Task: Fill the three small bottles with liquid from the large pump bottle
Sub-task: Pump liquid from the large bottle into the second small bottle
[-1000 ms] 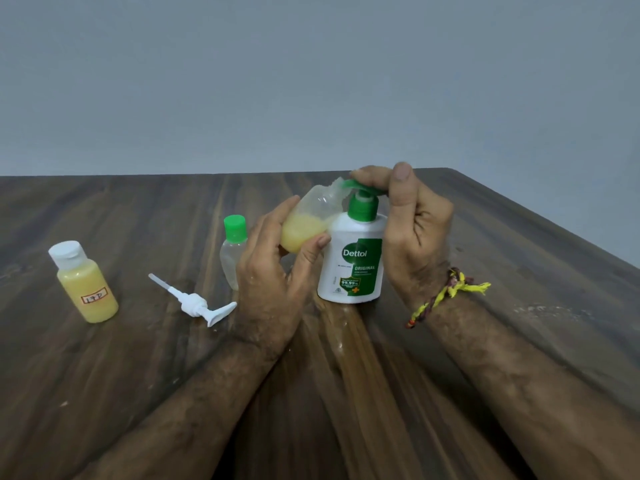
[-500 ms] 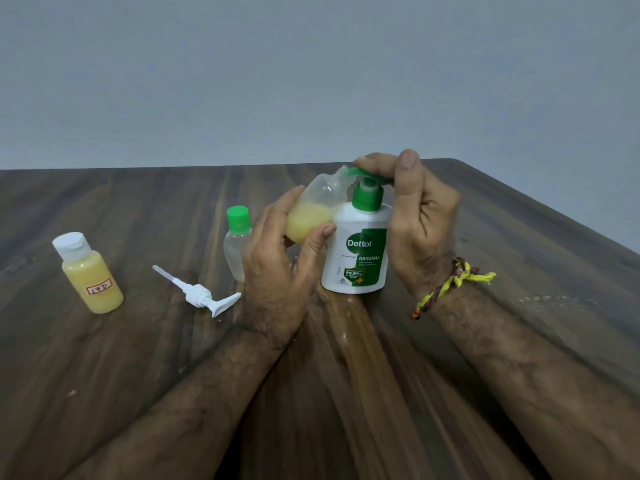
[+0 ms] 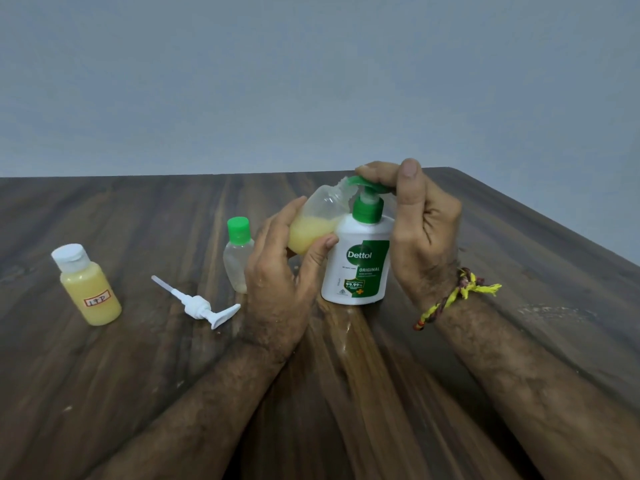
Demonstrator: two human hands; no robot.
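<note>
A white pump bottle with a green label (image 3: 358, 268) stands upright on the wooden table (image 3: 138, 375). My right hand (image 3: 420, 226) wraps its green pump head, fingers on top of the nozzle. My left hand (image 3: 280, 268) holds a clear small bottle (image 3: 317, 225) tilted, its open mouth at the nozzle; yellow liquid fills about its lower half. A capped small bottle full of yellow liquid (image 3: 88, 287) stands at the left. A small clear bottle with a green cap (image 3: 238, 258) stands behind my left hand, looking nearly empty.
A loose white pump head with its tube (image 3: 199, 304) lies on the table between the two standing small bottles. The table's far edge meets a plain grey wall, and its right edge runs diagonally at the right. A braided thread band circles my right wrist.
The green pump head has risen from its pressed-down position to its raised position under my right hand. The view has shifted slightly; both hands stay on their bottles.
</note>
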